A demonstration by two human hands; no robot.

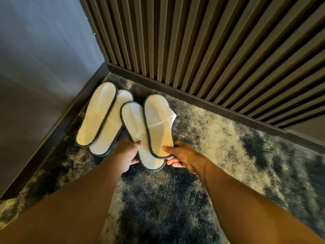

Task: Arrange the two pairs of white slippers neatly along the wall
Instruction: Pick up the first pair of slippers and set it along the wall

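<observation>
Placing the second pair. Left hand (129, 154) and right hand (182, 156) each clamped fingers on a heel of the near slippers (154, 124); the first pair (100, 118) lay overlapped by the grey wall (44, 59). Next: uncross, align them.

Both forearms run off the bottom edge toward six o'clock, so nothing of the person past them shows. The left hand (129, 154) hides the heel side of one slipper (139, 131), whose right edge lies under its partner (159, 124). Toward nine o'clock the far pair (103, 118) overlaps, the lower slipper half covered.
</observation>
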